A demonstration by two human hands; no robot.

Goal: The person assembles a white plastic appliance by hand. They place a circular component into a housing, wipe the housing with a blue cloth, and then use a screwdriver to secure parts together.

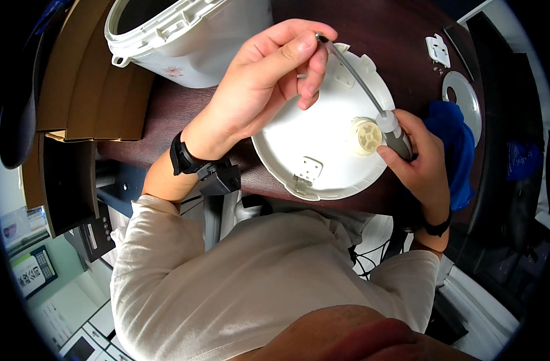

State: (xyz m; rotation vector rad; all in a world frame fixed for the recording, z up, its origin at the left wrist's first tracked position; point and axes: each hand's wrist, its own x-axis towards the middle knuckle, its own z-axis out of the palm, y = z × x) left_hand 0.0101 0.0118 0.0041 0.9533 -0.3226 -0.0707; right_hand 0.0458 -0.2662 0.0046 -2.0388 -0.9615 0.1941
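Observation:
My right hand [422, 159] is wrapped round the grey handle of a screwdriver [360, 81], whose long metal shaft slants up and left. At the shaft's tip, the thumb and index finger of my left hand [272, 75] are pinched together. A small dark, shiny bit shows there, too small to name. Below both hands lies a round white plastic lid [308, 135], its inner side up. On it are a cream-coloured round fitting [367, 137], close to the screwdriver handle, and a small hinge-like bracket [309, 171] near the front rim.
A white bucket-like appliance body [208, 51] stands at the back left, beside cardboard [100, 96]. To the right lie a blue cloth [452, 156], a round silver plate [467, 99] and a small white plastic part [437, 50] with tiny screws [437, 70] near it. The dark tabletop [184, 111] ends before my body.

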